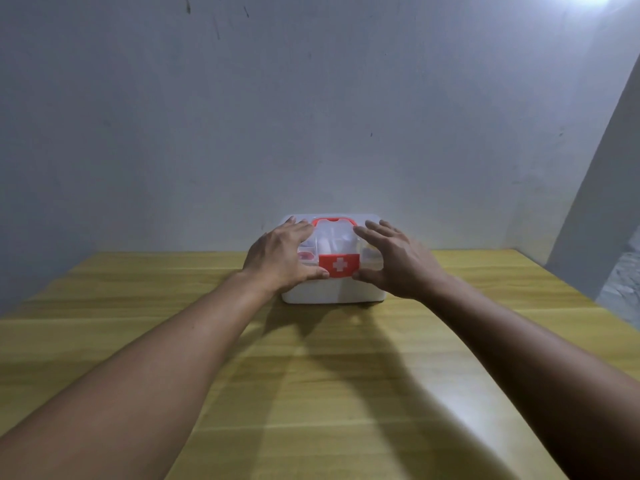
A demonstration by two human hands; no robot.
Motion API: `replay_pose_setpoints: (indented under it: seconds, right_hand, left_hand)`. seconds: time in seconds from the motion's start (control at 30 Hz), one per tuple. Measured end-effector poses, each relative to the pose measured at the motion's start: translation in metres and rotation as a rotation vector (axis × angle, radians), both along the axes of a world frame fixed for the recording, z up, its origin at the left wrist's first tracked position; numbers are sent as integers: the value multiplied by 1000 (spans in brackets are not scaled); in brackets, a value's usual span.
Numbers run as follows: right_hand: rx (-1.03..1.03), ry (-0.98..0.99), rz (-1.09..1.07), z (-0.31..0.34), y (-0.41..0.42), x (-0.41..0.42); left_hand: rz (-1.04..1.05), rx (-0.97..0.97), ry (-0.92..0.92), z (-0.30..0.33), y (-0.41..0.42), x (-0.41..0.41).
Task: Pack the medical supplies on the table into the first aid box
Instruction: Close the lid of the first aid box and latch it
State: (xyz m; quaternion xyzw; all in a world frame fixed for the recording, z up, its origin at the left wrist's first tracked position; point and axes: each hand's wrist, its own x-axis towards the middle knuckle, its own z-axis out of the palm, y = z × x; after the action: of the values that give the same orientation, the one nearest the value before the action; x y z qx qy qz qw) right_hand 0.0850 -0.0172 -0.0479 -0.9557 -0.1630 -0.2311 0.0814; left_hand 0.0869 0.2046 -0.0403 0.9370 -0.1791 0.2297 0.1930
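Note:
A white first aid box (pixel 334 292) with a clear lid, a red handle and a red latch bearing a white cross stands at the far middle of the table, lid down. Pale supplies show dimly through the lid. My left hand (pixel 280 254) lies flat on the lid's left side, its thumb at the left edge of the red latch. On the right side my right hand (pixel 394 259) rests with fingers spread over the lid and its thumb beside the latch. No loose supplies are visible on the table.
The yellow wooden table (pixel 311 375) runs from me to a grey wall (pixel 311 116) just behind the box. Its right edge falls away to a floor at the far right. My forearms cast shadows across the tabletop.

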Motion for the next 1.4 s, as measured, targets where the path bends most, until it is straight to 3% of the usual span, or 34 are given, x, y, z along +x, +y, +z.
replay_pose_setpoints:
  seconds: [1.13, 1.4]
  right_hand:
    - [38, 21, -20, -3, 9, 58]
    - [-4, 74, -24, -4, 5, 33]
  left_hand:
    - [-3, -70, 81, 1, 4, 60]
    - [119, 274, 101, -1, 1, 43]
